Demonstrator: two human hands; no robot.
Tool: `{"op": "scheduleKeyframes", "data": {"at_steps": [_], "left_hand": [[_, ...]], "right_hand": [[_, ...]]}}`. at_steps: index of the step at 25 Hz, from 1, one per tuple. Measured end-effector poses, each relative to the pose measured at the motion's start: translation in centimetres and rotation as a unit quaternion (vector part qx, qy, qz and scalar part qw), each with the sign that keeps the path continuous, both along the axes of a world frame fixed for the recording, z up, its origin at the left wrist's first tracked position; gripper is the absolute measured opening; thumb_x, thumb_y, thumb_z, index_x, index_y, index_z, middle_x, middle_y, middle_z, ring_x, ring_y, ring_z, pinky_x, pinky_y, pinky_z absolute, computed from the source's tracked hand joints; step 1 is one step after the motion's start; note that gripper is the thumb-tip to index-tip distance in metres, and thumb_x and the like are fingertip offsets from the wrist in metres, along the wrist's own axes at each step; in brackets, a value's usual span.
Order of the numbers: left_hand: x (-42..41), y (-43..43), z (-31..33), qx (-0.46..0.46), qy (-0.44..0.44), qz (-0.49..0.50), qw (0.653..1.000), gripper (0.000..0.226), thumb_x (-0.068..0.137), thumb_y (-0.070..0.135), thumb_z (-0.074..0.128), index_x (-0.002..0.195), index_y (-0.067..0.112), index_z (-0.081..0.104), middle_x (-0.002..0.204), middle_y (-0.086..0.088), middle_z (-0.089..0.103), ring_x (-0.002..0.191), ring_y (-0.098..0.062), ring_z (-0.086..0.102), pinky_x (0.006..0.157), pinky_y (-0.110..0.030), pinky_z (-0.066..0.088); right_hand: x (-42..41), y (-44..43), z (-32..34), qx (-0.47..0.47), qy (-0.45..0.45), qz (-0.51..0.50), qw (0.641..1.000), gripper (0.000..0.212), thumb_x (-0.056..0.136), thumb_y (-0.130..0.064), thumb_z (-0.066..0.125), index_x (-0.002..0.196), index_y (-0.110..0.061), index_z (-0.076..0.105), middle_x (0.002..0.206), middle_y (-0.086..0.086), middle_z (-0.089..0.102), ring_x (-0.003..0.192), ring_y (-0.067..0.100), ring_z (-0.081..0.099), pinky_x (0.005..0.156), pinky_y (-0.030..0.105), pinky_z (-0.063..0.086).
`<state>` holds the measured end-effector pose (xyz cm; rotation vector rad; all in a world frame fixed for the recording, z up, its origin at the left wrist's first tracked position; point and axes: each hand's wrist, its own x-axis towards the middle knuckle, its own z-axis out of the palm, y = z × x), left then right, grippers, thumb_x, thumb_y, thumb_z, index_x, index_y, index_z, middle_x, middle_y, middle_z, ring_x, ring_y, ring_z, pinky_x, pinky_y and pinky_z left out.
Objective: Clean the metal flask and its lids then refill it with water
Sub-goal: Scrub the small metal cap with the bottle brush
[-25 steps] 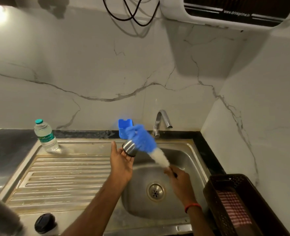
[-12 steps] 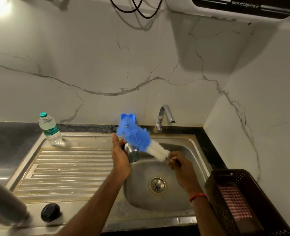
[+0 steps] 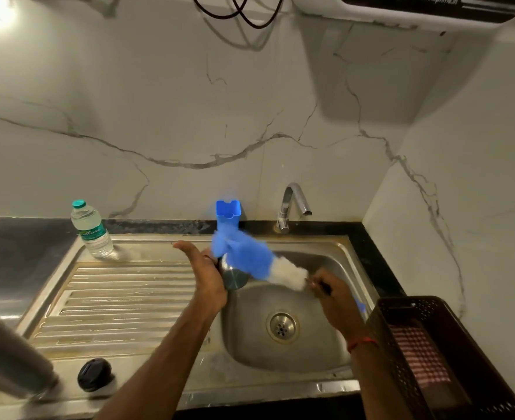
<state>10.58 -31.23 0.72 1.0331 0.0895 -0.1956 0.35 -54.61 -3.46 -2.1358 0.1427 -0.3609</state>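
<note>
Brush has dropped slightly over the steel lid, left hand fingers wrapping its light, probably slick wall, right hand fingers clamped on the thin handle.

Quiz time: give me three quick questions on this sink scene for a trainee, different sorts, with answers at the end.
1. True or false: water is running from the tap.
2. The right hand grips: A) the bottle brush, B) a plastic bottle, C) a sponge.
3. Which hand holds the steel cup lid?
Key: 1 false; 2 A; 3 the left hand.
</note>
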Motion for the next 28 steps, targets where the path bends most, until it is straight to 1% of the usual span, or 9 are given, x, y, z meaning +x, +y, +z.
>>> {"op": "scheduleKeyframes", "data": {"at_steps": [3, 8, 12, 14, 17, 20, 23, 25, 28], "left_hand": [[0.2, 0.6, 0.5, 0.040, -0.018, -0.010, 0.999, 0.108, 0.059, 0.092, 0.005, 0.084, 0.006, 0.065, 0.071, -0.008, 0.069, 0.068, -0.021, 0.066, 0.077, -0.034, 0.053], [-0.6, -0.6, 0.0, -0.003, -0.007, -0.021, 1.000, 0.104, 0.071, 0.084, 0.011, 0.130, 0.012, 0.057, 0.111, -0.009, 0.071, 0.101, -0.023, 0.069, 0.089, -0.039, 0.054], [-0.5, -0.2, 0.1, 0.013, -0.017, -0.009, 1.000, 0.100, 0.087, 0.078, -0.008, 0.083, 0.007, 0.063, 0.069, -0.006, 0.068, 0.065, -0.017, 0.068, 0.076, -0.032, 0.055], [-0.7, -0.5, 0.1, 0.008, -0.016, -0.003, 1.000, 0.100, 0.092, 0.075, -0.007, 0.099, 0.006, 0.064, 0.083, -0.008, 0.072, 0.077, -0.018, 0.071, 0.082, -0.035, 0.055], [-1.0, -1.3, -0.1, 0.000, 0.005, 0.013, 1.000, 0.094, 0.093, 0.077, 0.001, 0.148, 0.013, 0.042, 0.137, -0.014, 0.059, 0.124, -0.028, 0.059, 0.105, -0.044, 0.044], [-1.0, -0.8, 0.8, -0.043, -0.007, 0.002, 0.999, 0.101, 0.082, 0.087, 0.001, 0.116, 0.016, 0.064, 0.100, -0.006, 0.074, 0.093, -0.021, 0.071, 0.091, -0.039, 0.053], [-1.1, -0.1, 2.0, -0.034, -0.010, -0.029, 0.999, 0.106, 0.052, 0.102, 0.017, 0.084, 0.015, 0.067, 0.074, -0.004, 0.070, 0.072, -0.019, 0.069, 0.075, -0.032, 0.054], [-1.3, -0.5, 1.7, -0.068, -0.011, -0.026, 0.997, 0.100, 0.064, 0.101, 0.023, 0.101, 0.018, 0.067, 0.088, -0.004, 0.074, 0.087, -0.024, 0.070, 0.079, -0.035, 0.056], [-1.5, -0.9, 1.5, -0.078, 0.020, 0.010, 0.997, 0.097, 0.084, 0.088, 0.005, 0.129, 0.023, 0.061, 0.113, -0.001, 0.076, 0.112, -0.024, 0.069, 0.095, -0.040, 0.053]], "right_hand": [[-2.6, -2.2, -1.7, 0.008, 0.022, -0.024, 0.999, 0.039, 0.095, 0.000, 0.059, 0.079, -0.035, 0.063, 0.084, -0.014, 0.064, 0.078, 0.004, 0.060, 0.070, 0.017, 0.047], [1.1, 1.4, 0.6, -0.017, -0.007, 0.041, 0.999, 0.021, 0.098, -0.012, 0.055, 0.082, -0.024, 0.058, 0.083, -0.011, 0.061, 0.081, 0.008, 0.060, 0.073, 0.017, 0.049], [-1.7, -1.9, -2.3, 0.003, 0.007, 0.018, 1.000, 0.020, 0.093, -0.015, 0.060, 0.077, -0.027, 0.060, 0.078, -0.011, 0.061, 0.074, 0.008, 0.058, 0.070, 0.025, 0.048], [-1.2, -0.9, -1.2, -0.006, -0.006, 0.012, 1.000, 0.021, 0.092, -0.013, 0.057, 0.076, -0.027, 0.060, 0.080, -0.014, 0.061, 0.075, 0.006, 0.058, 0.071, 0.022, 0.047], [1.8, 2.0, 2.2, -0.008, -0.021, 0.048, 0.999, 0.024, 0.098, -0.011, 0.056, 0.078, -0.025, 0.057, 0.080, -0.015, 0.061, 0.077, 0.005, 0.058, 0.072, 0.017, 0.047], [0.9, 0.1, 0.0, -0.008, -0.011, 0.031, 0.999, 0.032, 0.096, -0.004, 0.057, 0.078, -0.029, 0.055, 0.079, -0.016, 0.059, 0.075, 0.005, 0.056, 0.071, 0.021, 0.046], [-1.9, -0.6, -1.5, 0.016, 0.001, 0.006, 1.000, 0.019, 0.089, -0.021, 0.055, 0.077, -0.034, 0.056, 0.080, -0.019, 0.059, 0.076, 0.004, 0.057, 0.070, 0.023, 0.046], [-0.2, 1.1, 1.0, 0.009, -0.013, 0.030, 0.999, 0.016, 0.092, -0.026, 0.051, 0.078, -0.034, 0.055, 0.082, -0.017, 0.059, 0.079, 0.006, 0.058, 0.072, 0.020, 0.048], [2.1, 2.3, 2.6, 0.019, -0.036, 0.069, 0.997, 0.015, 0.095, -0.024, 0.052, 0.081, -0.029, 0.054, 0.081, -0.005, 0.058, 0.078, 0.014, 0.058, 0.073, 0.024, 0.049]]}}
